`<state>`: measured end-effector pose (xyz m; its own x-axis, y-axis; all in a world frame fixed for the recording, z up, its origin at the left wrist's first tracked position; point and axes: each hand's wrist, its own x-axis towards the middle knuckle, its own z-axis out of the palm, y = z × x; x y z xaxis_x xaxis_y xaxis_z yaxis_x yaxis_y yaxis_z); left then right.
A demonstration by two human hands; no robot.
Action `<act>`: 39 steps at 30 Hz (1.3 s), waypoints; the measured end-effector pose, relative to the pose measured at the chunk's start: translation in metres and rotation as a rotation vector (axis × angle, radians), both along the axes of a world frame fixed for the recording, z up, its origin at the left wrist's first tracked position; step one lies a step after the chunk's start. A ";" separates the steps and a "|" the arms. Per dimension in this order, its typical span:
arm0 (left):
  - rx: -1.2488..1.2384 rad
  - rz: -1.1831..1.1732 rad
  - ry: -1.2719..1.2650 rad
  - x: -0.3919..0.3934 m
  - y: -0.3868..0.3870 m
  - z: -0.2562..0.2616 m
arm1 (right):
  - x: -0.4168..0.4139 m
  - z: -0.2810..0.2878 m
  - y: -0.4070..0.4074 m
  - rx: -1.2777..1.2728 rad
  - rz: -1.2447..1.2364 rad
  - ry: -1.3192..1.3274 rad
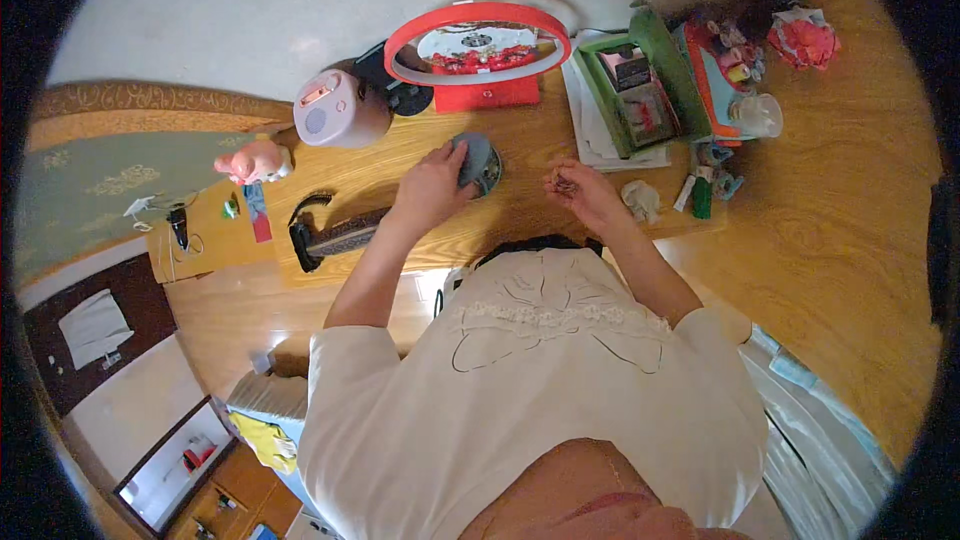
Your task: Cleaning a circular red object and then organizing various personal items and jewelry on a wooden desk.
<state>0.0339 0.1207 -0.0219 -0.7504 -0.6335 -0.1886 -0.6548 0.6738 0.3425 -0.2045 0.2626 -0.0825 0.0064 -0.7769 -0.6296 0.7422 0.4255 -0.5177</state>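
Observation:
My left hand (433, 187) grips a small round grey-blue container (480, 161) from its left side, just over the wooden desk. Its side looks patterned, and the flat grey face is turned up. To the right, my right hand (585, 195) is curled with the fingertips together around a small dark object (564, 185), too small to make out. A crumpled white tissue (641, 201) lies beside my right wrist. Below my left forearm is a long dark patterned strip or case (349, 232), with a black hair comb or clip (304, 236) at its left end.
A red-rimmed round mirror (478, 79) stands at the back, beside a pale lilac speaker-like device (337, 109). Right of it, a green box (626, 97) rests on white papers (585, 105). Further right are a clear cup (757, 116) and a green tube (702, 195). A pink figurine (255, 161) sits left.

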 end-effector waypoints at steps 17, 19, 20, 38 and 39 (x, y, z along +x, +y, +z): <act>-0.007 0.184 0.254 0.017 -0.046 0.011 | 0.005 -0.002 -0.017 0.053 0.062 0.049; 0.016 0.200 0.273 0.018 -0.045 0.010 | 0.004 -0.006 -0.015 0.049 0.061 0.053; 0.060 0.246 0.293 0.019 -0.044 0.012 | 0.004 -0.013 -0.014 0.031 0.061 0.044; 0.456 0.765 0.545 0.059 0.028 -0.075 | 0.038 -0.009 -0.041 0.061 0.214 0.127; 0.414 0.759 0.526 0.055 0.029 -0.066 | 0.039 -0.008 -0.043 0.048 0.224 0.131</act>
<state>0.0893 0.1494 -0.0882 -0.2275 -0.9376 -0.2630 -0.5599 -0.0950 0.8231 -0.1652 0.2199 -0.0903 0.0910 -0.7347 -0.6722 0.5545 0.5981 -0.5786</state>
